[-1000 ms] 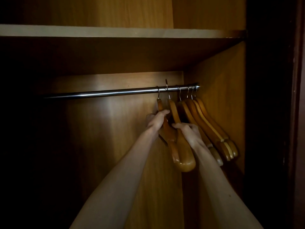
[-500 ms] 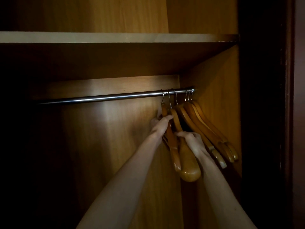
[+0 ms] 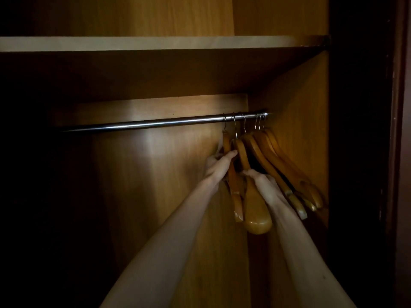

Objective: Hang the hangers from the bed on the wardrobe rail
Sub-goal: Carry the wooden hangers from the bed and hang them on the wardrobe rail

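Note:
A steel wardrobe rail [image 3: 144,124] crosses the dim wardrobe from left to right. Several wooden hangers hang by metal hooks at its right end. My left hand [image 3: 219,162] grips the leftmost hanger [image 3: 234,196] below its hook. My right hand [image 3: 263,182] holds the broad-ended hanger [image 3: 255,210] beside it. Both of these hooks sit over the rail. Three more hangers [image 3: 287,172] hang further right, close to the side wall. Both forearms reach up from the lower edge of the picture.
A wooden shelf [image 3: 155,43] runs just above the rail. The right side wall [image 3: 307,103] stands close behind the last hangers. A dark door edge [image 3: 395,130] is at far right. The rail's left part carries nothing.
The two held hangers have moved right along the rail toward the others, and the raised hook has dropped onto the rail. Both hands keep their hold.

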The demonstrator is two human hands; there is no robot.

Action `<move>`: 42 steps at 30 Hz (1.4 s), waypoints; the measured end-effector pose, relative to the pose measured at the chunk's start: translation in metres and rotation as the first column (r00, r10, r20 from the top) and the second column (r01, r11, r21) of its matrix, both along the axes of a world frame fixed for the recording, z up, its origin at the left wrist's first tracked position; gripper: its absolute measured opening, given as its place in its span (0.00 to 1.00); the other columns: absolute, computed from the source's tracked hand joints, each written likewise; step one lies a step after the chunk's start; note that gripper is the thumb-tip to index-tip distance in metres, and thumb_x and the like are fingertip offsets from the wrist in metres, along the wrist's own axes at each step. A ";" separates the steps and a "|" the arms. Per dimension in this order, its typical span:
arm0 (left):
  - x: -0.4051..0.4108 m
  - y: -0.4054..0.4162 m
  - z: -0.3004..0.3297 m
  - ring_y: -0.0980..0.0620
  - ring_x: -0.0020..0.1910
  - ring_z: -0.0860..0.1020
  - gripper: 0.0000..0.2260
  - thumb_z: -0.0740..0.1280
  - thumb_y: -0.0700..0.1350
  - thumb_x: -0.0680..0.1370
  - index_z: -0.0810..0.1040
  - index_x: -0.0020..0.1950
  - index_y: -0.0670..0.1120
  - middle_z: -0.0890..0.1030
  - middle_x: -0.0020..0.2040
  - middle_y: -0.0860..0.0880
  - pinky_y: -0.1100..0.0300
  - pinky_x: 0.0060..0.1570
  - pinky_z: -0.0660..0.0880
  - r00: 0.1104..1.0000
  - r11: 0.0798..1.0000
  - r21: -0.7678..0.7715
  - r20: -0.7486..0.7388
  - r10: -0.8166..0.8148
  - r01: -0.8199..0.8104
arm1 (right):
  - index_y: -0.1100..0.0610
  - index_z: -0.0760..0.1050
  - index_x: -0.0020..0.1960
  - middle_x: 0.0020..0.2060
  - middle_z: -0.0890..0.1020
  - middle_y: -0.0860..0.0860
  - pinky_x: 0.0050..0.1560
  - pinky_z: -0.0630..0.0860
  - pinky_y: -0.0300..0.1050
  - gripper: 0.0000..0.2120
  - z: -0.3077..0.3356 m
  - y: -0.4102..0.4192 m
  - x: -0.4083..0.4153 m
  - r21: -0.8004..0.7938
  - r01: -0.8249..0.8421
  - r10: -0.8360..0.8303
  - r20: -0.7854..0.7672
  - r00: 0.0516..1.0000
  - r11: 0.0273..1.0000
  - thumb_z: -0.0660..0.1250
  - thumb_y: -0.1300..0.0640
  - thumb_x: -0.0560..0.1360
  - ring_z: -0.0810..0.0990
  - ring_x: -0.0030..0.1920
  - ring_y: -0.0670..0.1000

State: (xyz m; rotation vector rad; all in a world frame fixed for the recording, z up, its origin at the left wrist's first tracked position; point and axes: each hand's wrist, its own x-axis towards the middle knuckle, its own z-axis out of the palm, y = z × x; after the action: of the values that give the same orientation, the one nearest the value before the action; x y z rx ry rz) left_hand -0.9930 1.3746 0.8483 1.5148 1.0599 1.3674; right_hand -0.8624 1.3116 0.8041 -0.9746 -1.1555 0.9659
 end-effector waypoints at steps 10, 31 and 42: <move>-0.029 -0.053 -0.109 0.57 0.26 0.72 0.15 0.62 0.54 0.83 0.82 0.51 0.45 0.79 0.38 0.49 0.59 0.30 0.70 0.996 0.992 -0.089 -0.049 0.080 -0.084 | 0.48 0.81 0.58 0.49 0.83 0.50 0.46 0.72 0.43 0.16 -0.078 -0.044 0.003 -0.082 -0.001 -0.006 -0.087 0.996 0.997 0.61 0.41 0.81 0.79 0.45 0.47; -0.025 -0.208 -0.571 0.51 0.38 0.82 0.07 0.66 0.42 0.82 0.82 0.55 0.42 0.84 0.45 0.44 0.59 0.36 0.78 0.444 0.444 -0.889 -0.355 -0.823 0.112 | 0.67 0.79 0.61 0.49 0.83 0.62 0.36 0.76 0.38 0.12 -0.521 -0.243 -0.007 -0.969 0.045 0.103 0.072 0.992 0.244 0.65 0.61 0.81 0.79 0.36 0.50; 0.001 -0.241 -0.667 0.52 0.31 0.78 0.08 0.65 0.41 0.82 0.82 0.49 0.39 0.83 0.41 0.43 0.61 0.33 0.76 -0.174 0.342 -0.933 -0.358 -0.917 0.114 | 0.64 0.82 0.47 0.37 0.85 0.58 0.30 0.77 0.42 0.08 -0.630 -0.418 -0.055 -0.981 0.080 -0.533 0.163 0.830 -0.176 0.68 0.60 0.76 0.82 0.32 0.54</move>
State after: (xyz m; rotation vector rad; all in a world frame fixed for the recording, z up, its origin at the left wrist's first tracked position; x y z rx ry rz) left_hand -0.9921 1.1334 0.1810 1.8069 0.9453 -0.9921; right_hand -0.9174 0.8938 0.1741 -2.0984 0.5250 1.4612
